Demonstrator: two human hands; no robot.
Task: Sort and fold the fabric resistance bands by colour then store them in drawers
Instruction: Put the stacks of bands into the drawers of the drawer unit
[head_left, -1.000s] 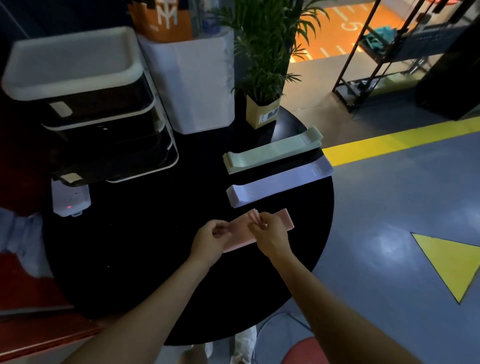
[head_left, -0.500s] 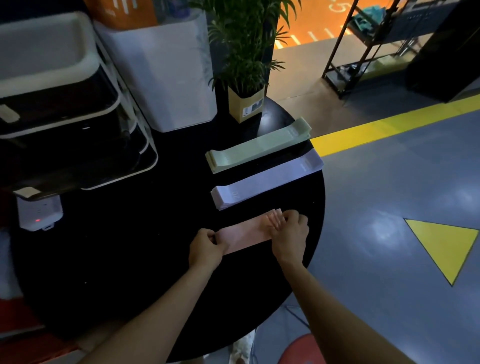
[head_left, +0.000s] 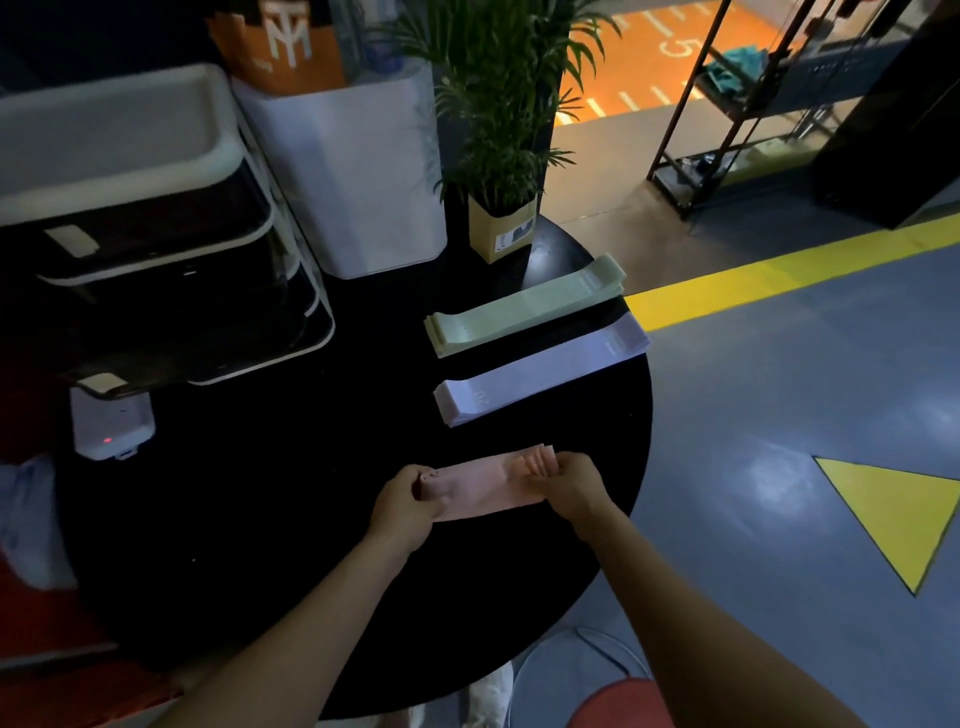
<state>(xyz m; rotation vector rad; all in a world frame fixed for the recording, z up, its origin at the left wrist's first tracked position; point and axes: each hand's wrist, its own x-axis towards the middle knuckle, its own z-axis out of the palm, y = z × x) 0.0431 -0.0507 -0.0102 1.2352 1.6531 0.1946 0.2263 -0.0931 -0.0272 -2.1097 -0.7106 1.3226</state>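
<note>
At nine o'clock on the black table the drawer unit stands with nothing visibly stored in it yet. Your left hand pinches the near end of the pink bands, which lie at six o'clock by the table's edge. Your right hand grips their far end, where the layers fan out. At three o'clock the purple bands and, beyond them, the green bands lie stacked flat, so sorting looks done; folding and storing remain. Compared with a second ago, your hands have spread apart to the ends, stretching the pink stack straight.
</note>
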